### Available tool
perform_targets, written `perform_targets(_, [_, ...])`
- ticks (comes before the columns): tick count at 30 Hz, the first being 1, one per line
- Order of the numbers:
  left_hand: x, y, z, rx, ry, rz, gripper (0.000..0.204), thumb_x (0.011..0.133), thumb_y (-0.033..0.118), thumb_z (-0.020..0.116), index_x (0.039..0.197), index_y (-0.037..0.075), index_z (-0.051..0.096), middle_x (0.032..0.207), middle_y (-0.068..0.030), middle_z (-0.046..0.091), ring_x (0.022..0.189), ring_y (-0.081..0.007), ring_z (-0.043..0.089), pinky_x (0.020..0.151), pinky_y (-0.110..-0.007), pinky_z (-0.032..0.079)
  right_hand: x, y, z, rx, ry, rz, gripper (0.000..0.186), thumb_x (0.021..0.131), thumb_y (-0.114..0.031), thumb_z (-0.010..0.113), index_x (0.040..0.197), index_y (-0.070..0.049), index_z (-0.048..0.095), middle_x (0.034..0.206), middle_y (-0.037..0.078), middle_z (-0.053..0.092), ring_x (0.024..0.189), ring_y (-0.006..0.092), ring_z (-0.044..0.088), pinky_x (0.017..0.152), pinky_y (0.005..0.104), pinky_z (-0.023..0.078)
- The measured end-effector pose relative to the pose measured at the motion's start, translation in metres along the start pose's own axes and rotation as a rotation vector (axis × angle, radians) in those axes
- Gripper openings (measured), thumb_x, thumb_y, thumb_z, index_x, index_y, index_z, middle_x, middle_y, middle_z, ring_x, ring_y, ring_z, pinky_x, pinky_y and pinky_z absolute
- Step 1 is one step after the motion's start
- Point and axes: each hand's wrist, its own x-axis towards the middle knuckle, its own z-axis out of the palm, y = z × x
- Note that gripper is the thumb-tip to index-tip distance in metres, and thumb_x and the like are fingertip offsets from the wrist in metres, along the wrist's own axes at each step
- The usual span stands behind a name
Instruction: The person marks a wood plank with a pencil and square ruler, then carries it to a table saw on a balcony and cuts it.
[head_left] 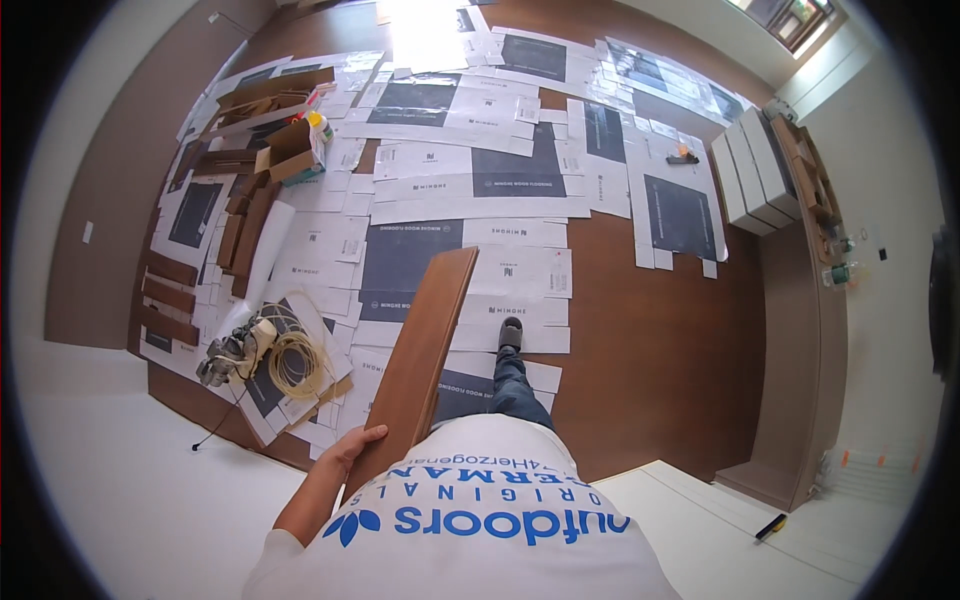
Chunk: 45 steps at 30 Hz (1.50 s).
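A long brown wood flooring plank [418, 345] slants upward from beside my body, its far end above the carton-covered floor. My left hand [352, 447] grips its near left edge, with the thumb lying on the top face and the other fingers hidden beneath or behind. My right hand does not show. Below the plank, flattened white and dark grey cartons [515, 262] cover the floor, and one of my feet [511, 333] stands on them.
Left: a machine [236, 352], coiled hose [297, 365], stacked planks [240, 235] and an open cardboard box [288, 152]. Right: brown floor [660, 350], an orange-and-black tool [683, 155] and white boxes [752, 172]. A utility knife [770, 527] lies on a white surface.
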Motion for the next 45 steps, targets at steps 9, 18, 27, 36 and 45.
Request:
perform_targets(9, [0.031, 0.338, 0.082, -0.085, 0.100, 0.037, 0.086, 0.073, 0.059, 0.083, 0.135, 0.003, 0.061, 0.122, -0.0191, 0.071, 0.114, -0.0317, 0.066, 0.098, -0.042, 0.047, 0.152, -0.660, -0.279, -0.047, 0.458, -0.839, 0.030, 0.094, -0.020, 0.064, 0.117, -0.002, 0.068, 0.094, 0.010, 0.073, 0.074, 0.0170, 0.070, 0.069, 0.0323, 0.056])
perform_targets(18, [0.183, 0.681, 0.006, -0.186, -0.016, 0.124, 0.084, 0.075, 0.058, 0.084, 0.135, 0.003, 0.061, 0.125, -0.0196, 0.070, 0.115, -0.0305, 0.065, 0.099, -0.042, 0.048, 0.136, -1.130, -0.308, 0.063, 0.262, -0.965, 0.031, 0.096, -0.018, 0.063, 0.120, 0.001, 0.066, 0.100, 0.010, 0.070, 0.081, 0.0178, 0.070, 0.072, 0.0302, 0.057])
perform_targets(27, [0.251, 1.019, -0.029, -0.196, 0.016, 0.107, 0.080, 0.077, 0.056, 0.083, 0.133, 0.003, 0.062, 0.120, -0.0178, 0.071, 0.114, -0.0293, 0.065, 0.101, -0.045, 0.045, 0.099, -1.222, -0.245, -0.379, 0.059, -0.249, 0.036, 0.091, -0.024, 0.069, 0.117, -0.001, 0.074, 0.111, 0.017, 0.075, 0.092, 0.0304, 0.075, 0.084, 0.0409, 0.059])
perform_targets(36, [0.324, 1.408, -0.005, -0.343, 0.160, -0.018, 0.045, 0.089, 0.046, 0.077, 0.103, 0.003, 0.068, 0.088, -0.0148, 0.076, 0.074, -0.0211, 0.075, 0.056, -0.032, 0.056, 0.294, -1.687, -0.413, -0.638, 0.204, -0.451, 0.033, 0.088, -0.026, 0.063, 0.108, -0.003, 0.076, 0.113, 0.023, 0.073, 0.105, 0.0394, 0.071, 0.090, 0.0473, 0.057])
perform_targets(45, [0.441, 1.713, -0.105, -0.388, 0.218, 0.052, 0.076, 0.076, 0.059, 0.081, 0.126, 0.004, 0.066, 0.114, -0.0182, 0.073, 0.111, -0.0276, 0.065, 0.094, -0.047, 0.045, 0.212, -2.400, -0.428, 0.000, 0.241, -1.204, 0.030, 0.098, -0.017, 0.060, 0.121, 0.000, 0.066, 0.096, 0.008, 0.069, 0.079, 0.0157, 0.068, 0.072, 0.0293, 0.056])
